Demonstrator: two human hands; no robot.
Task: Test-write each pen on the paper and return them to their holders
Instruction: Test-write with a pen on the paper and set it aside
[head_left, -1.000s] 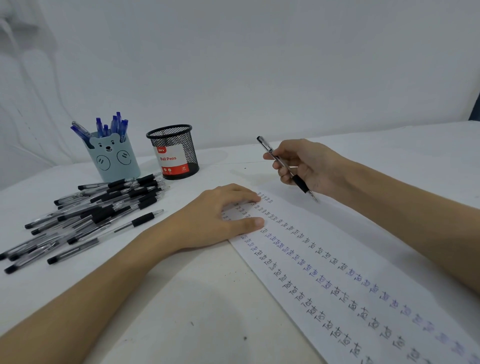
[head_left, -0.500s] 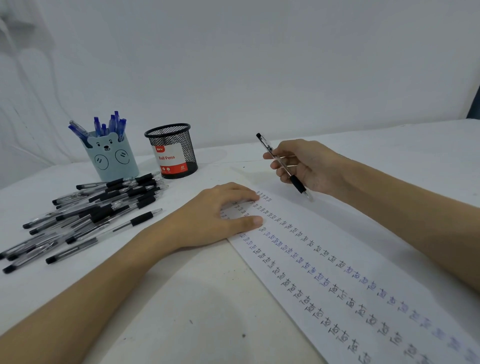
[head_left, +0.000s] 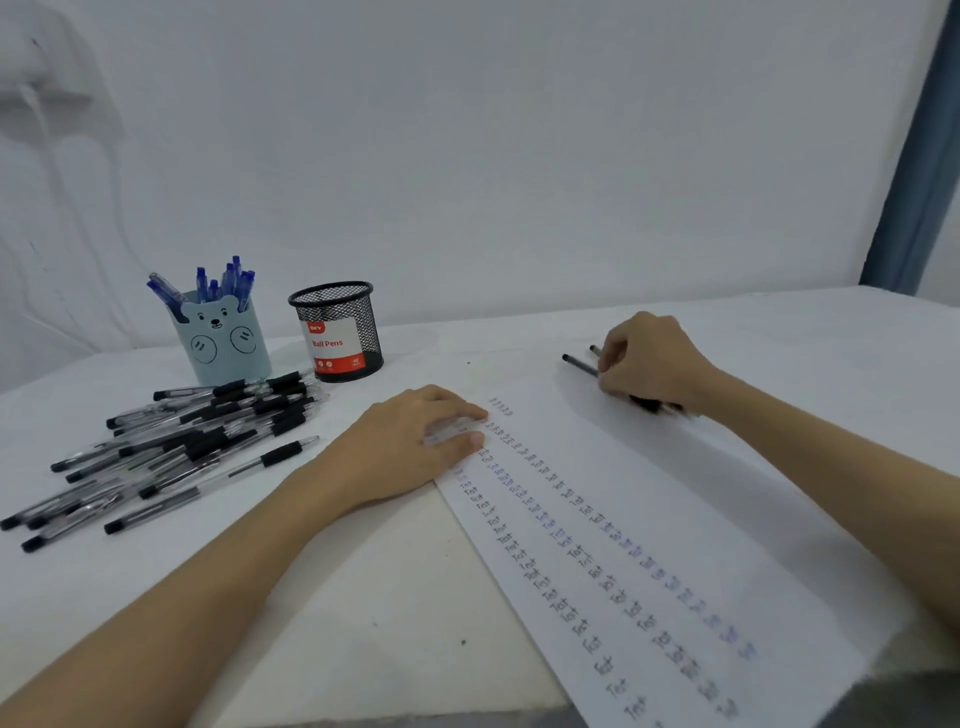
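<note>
The long paper (head_left: 691, 499) with rows of test writing runs from the centre to the lower right. My left hand (head_left: 410, 447) rests flat on its upper left end. My right hand (head_left: 649, 364) is down at the table beyond the paper's far edge, fingers curled over a black pen (head_left: 579, 365) that lies almost flat. A second black pen end (head_left: 595, 349) shows just behind it; the hand hides most of both. A black mesh holder (head_left: 337, 332) and a blue bear holder (head_left: 223, 345) with blue pens stand at the back left.
A heap of several black pens (head_left: 182, 441) lies on the white table (head_left: 363, 597) left of my left hand, in front of the two holders. A white wall closes off the back, and a blue curtain (head_left: 924, 156) hangs at the far right.
My right hand has moved right and down from above the paper to the table, and the pen it holds has tipped from slanted upright to nearly flat. My left hand stays put.
</note>
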